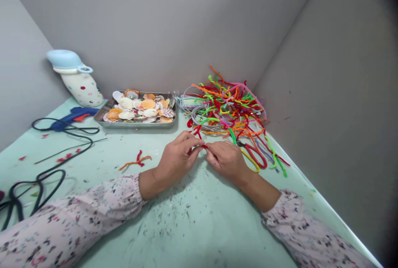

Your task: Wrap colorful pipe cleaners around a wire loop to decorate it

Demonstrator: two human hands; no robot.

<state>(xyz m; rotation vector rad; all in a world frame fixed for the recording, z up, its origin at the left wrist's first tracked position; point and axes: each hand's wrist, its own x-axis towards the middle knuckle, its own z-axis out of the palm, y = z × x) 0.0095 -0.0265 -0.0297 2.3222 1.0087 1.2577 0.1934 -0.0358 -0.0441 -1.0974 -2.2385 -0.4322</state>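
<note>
Near the middle of the pale green table, my left hand and my right hand meet fingertip to fingertip. Both pinch a short red fuzzy stem, mostly covered by my fingers. Just beyond them lies another red fuzzy piece. A large tangle of colourful fuzzy stems is heaped behind my right hand. Scissors with red and yellow handles lie beside that hand. To the left of my left hand is a small twisted orange and red piece.
A metal tray of seashells stands at the back. Left of it are a leaning white bottle with a blue lid and a blue glue gun. A black cord loops over the table's left side. Grey walls enclose the table.
</note>
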